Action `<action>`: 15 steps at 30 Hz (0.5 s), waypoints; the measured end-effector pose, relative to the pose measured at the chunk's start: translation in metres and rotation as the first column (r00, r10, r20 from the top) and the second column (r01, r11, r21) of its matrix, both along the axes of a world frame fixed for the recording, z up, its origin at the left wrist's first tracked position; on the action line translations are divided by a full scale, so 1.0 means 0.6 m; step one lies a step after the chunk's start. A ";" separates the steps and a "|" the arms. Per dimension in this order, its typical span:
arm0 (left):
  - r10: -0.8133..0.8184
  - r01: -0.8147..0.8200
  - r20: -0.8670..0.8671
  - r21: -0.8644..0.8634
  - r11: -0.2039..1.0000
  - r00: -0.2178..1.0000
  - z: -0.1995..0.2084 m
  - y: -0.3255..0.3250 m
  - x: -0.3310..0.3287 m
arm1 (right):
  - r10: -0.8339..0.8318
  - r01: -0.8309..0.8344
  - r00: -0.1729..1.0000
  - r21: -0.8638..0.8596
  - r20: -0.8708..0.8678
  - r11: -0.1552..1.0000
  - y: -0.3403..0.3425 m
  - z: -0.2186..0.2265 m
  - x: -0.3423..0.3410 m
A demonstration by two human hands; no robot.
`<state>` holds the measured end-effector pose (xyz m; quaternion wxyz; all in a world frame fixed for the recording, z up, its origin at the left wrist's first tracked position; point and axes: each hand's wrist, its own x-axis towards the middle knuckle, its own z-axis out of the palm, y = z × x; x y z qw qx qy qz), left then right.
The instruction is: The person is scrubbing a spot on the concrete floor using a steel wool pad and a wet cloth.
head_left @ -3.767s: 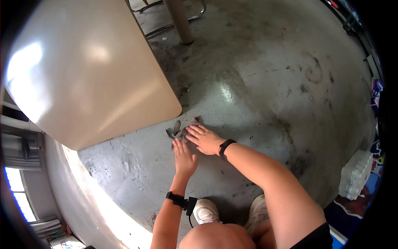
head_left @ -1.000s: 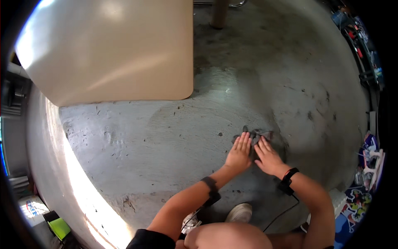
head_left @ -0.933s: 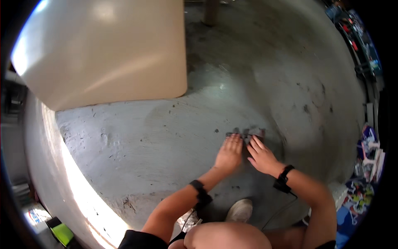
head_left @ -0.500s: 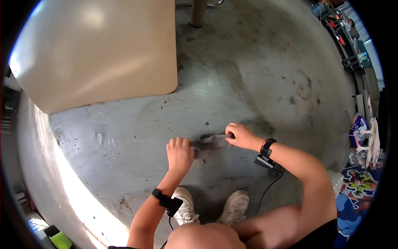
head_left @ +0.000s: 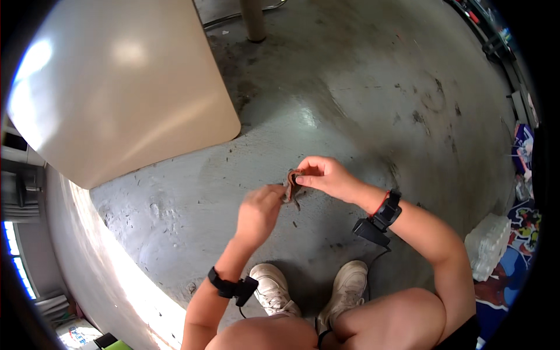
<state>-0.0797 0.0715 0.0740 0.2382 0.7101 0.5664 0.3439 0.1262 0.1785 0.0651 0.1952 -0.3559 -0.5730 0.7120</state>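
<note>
Between my hands, above the grey floor (head_left: 192, 233), is a small limp strip (head_left: 291, 188), reddish-brown and grey with a dark inner part. It is bunched into a curve, and I cannot make out its exact kind. My left hand (head_left: 259, 211) pinches its near left end, the fingertips partly hidden behind the knuckles. The thumb and fingers of my right hand (head_left: 328, 177) close on its upper right part. Each wrist wears a black band with a small black device and a cable.
A beige table (head_left: 134, 99) with rounded corners stands at the far left, a table leg (head_left: 252, 20) behind it. My shoes (head_left: 275, 289) are just below my hands. At the right lie a clear plastic package (head_left: 487, 245) and a colourful printed cloth (head_left: 507, 286).
The strip was stretched out sideways between my hands and is now bunched up. My hands have come closer together, and the right hand has moved up and left. The view has shifted.
</note>
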 end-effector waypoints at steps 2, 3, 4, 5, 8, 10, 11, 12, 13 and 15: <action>0.033 -0.034 -0.038 -0.045 0.998 0.999 0.023 0.014 -0.012 | -0.062 0.031 0.989 0.220 0.135 0.975 0.006 0.021 0.023; 0.070 -0.070 -0.001 -0.030 0.997 0.998 0.032 0.018 -0.015 | -0.081 0.061 0.995 0.271 0.061 0.961 0.007 0.023 0.036; 0.068 -0.069 -0.011 -0.034 0.997 0.998 0.049 0.018 -0.021 | -0.082 0.066 0.995 0.266 0.052 0.962 0.003 0.031 0.043; 0.036 -0.032 0.025 -0.122 0.992 0.999 0.061 0.019 -0.024 | -0.064 0.065 0.998 0.142 -0.015 0.988 -0.001 0.034 0.053; -0.070 0.084 0.067 -0.230 0.970 0.995 0.083 0.028 -0.025 | -0.035 0.039 0.997 0.046 -0.074 0.998 -0.013 0.059 0.068; -0.104 0.130 0.104 -0.289 0.948 0.989 0.079 0.040 -0.019 | -0.022 0.021 1.000 0.221 0.001 0.975 -0.006 0.052 0.070; -0.109 0.135 0.103 -0.289 0.948 0.989 0.074 0.050 -0.016 | -0.043 0.019 0.995 0.257 0.090 0.966 0.012 0.049 0.071; -0.057 0.086 0.122 -0.246 0.966 0.991 0.067 0.061 -0.011 | -0.073 0.044 0.994 0.327 0.077 0.944 0.026 0.045 0.072; -0.001 0.029 0.139 -0.204 0.979 0.990 0.062 0.069 -0.011 | -0.081 0.049 0.993 0.335 0.081 0.941 0.039 0.053 0.069; 0.000 0.018 0.136 -0.133 0.991 0.991 0.063 0.076 -0.012 | -0.048 -0.007 0.988 0.351 0.147 0.936 0.051 0.103 0.064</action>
